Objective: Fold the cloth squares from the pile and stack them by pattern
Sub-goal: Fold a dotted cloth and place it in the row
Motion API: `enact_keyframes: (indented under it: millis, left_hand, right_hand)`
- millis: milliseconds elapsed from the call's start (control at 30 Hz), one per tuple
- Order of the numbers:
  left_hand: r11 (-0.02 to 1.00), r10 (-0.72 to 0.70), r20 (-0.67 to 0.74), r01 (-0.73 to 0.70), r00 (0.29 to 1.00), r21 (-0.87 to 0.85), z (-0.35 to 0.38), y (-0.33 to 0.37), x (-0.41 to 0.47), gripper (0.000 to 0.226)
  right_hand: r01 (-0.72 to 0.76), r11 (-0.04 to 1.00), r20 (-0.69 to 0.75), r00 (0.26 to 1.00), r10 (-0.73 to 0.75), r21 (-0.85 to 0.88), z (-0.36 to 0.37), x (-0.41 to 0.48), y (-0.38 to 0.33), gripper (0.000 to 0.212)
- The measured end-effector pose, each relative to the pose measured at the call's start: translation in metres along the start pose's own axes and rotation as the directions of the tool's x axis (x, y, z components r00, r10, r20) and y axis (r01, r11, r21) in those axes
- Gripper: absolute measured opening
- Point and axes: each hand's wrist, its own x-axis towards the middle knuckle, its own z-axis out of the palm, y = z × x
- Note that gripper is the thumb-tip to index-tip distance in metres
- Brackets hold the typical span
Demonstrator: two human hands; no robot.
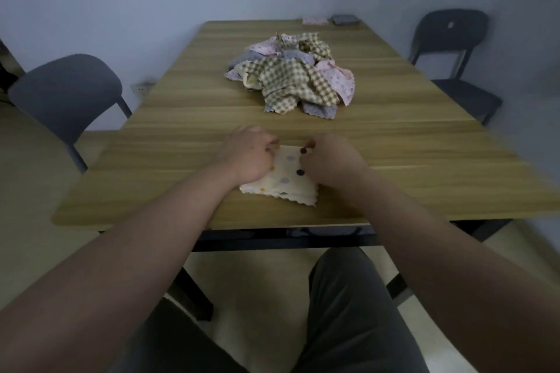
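I see a cream polka-dot cloth (283, 183) folded by the desk's (181, 118) near edge; the crumpled checked, pink and grey pile (291, 76) lies mid-desk.

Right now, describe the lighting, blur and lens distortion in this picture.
Head view: dim, flat, bluish light, no glare, only faint shadows; the wide lens bows the edges of the table; the dotted cloth is fairly sharp, the cloth pile softer, and the picture's corners darken.

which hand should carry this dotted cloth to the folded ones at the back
Right, likely: pink stack and grey stack sit right of centre, on the right hand side; left hand also pinches the dotted cloth.
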Motion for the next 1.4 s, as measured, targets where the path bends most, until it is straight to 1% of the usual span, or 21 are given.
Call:
enact_keyframes:
  millis: [100,167,200,233,300,333,433,467,534,567,634,800,834,900,934,967,1034,1100,1200,1334,1400]
  left_hand:
    - [0.998,0.047,-0.024,-0.047,0.999,-0.03,-0.003,-0.004,0.006,0.035]
    - [0.989,0.055,-0.018,-0.057,0.998,-0.133,-0.006,-0.011,0.01,0.02]
    - [0.981,0.05,-0.015,-0.052,0.999,-0.189,-0.009,-0.011,0.007,0.011]
    - [0.963,0.029,0.005,-0.026,1.0,-0.269,-0.012,-0.017,0.011,0.008]
    - [0.898,-0.04,0.039,0.053,0.998,-0.436,-0.024,-0.026,0.012,0.01]
    - [0.843,-0.078,0.059,0.098,0.995,-0.529,-0.032,-0.031,0.012,0.011]
    - [0.694,-0.124,0.061,0.131,0.99,-0.708,-0.049,-0.039,0.006,0.019]
    - [0.638,-0.175,0.094,0.186,0.98,-0.747,-0.09,-0.058,0.012,0.023]
    - [0.578,-0.201,0.133,0.227,0.971,-0.784,-0.106,-0.066,0.003,0.028]
    - [0.578,-0.207,0.131,0.229,0.97,-0.783,-0.109,-0.068,0.0,0.029]
    - [0.567,-0.25,0.124,0.249,0.96,-0.785,-0.152,-0.081,-0.011,0.03]
    - [0.617,-0.333,0.089,0.288,0.939,-0.733,-0.284,-0.12,-0.063,0.025]
    - [0.639,-0.342,0.087,0.299,0.936,-0.708,-0.307,-0.129,-0.076,0.024]
    - [0.682,-0.348,0.073,0.306,0.934,-0.664,-0.35,-0.154,-0.103,0.02]
    - [0.695,-0.348,0.081,0.315,0.934,-0.646,-0.354,-0.159,-0.107,0.016]
    - [0.712,-0.365,0.072,0.328,0.928,-0.621,-0.369,-0.171,-0.115,0.012]
    - [0.71,-0.386,0.057,0.335,0.921,-0.619,-0.393,-0.198,-0.129,0.013]
    - [0.668,-0.411,0.042,0.332,0.911,-0.666,-0.408,-0.221,-0.143,0.012]
    - [0.594,-0.458,0.022,0.324,0.889,-0.736,-0.415,-0.251,-0.163,0.007]
    - [0.526,-0.491,0.052,0.343,0.87,-0.778,-0.42,-0.286,-0.163,0.02]
    - [0.476,-0.47,0.115,0.361,0.875,-0.802,-0.422,-0.313,-0.153,0.031]
  right_hand:
    - [0.009,0.998,-0.043,0.999,-0.007,0.059,-0.005,0.002,-0.006,0.011]
    - [-0.004,0.99,-0.05,0.999,0.011,0.142,-0.007,0.009,-0.009,0.007]
    - [0.005,0.981,-0.05,0.999,0.004,0.194,-0.009,0.008,-0.009,0.01]
    - [-0.005,0.966,-0.049,0.999,0.019,0.258,-0.008,0.013,-0.011,0.013]
    - [-0.003,0.929,-0.017,1.0,0.011,0.371,-0.012,0.019,-0.017,0.018]
    - [-0.018,0.909,0.017,1.0,0.012,0.416,-0.015,0.02,-0.024,0.021]
    - [-0.017,0.883,0.098,0.995,-0.033,0.469,-0.025,0.026,-0.035,0.029]
    - [-0.048,0.884,0.152,0.988,-0.026,0.465,-0.051,0.042,-0.07,0.03]
    - [-0.06,0.883,0.194,0.98,-0.036,0.465,-0.063,0.045,-0.092,0.026]
    - [-0.045,0.89,0.215,0.975,-0.06,0.453,-0.067,0.047,-0.098,0.021]
    - [-0.049,0.887,0.259,0.962,-0.081,0.459,-0.093,0.05,-0.138,0.01]
    - [0.0,0.895,0.298,0.943,-0.149,0.446,-0.162,0.026,-0.261,0.01]
    - [-0.012,0.889,0.3,0.943,-0.142,0.457,-0.171,0.017,-0.284,0.006]
    - [-0.014,0.87,0.283,0.948,-0.145,0.493,-0.177,0.002,-0.331,0.007]
    - [-0.017,0.858,0.28,0.949,-0.148,0.513,-0.174,-0.001,-0.335,0.008]
    - [-0.01,0.838,0.264,0.951,-0.161,0.546,-0.173,-0.006,-0.351,0.007]
    - [-0.001,0.794,0.22,0.961,-0.167,0.608,-0.165,-0.016,-0.382,0.006]
    - [0.012,0.745,0.183,0.967,-0.179,0.666,-0.151,-0.024,-0.409,0.012]
    - [-0.049,0.644,0.18,0.974,-0.14,0.764,-0.126,-0.03,-0.446,0.017]
    - [-0.173,0.484,0.226,0.973,-0.053,0.858,-0.104,-0.019,-0.476,0.016]
    - [-0.219,0.435,0.249,0.968,-0.012,0.873,-0.091,-0.004,-0.49,0.017]
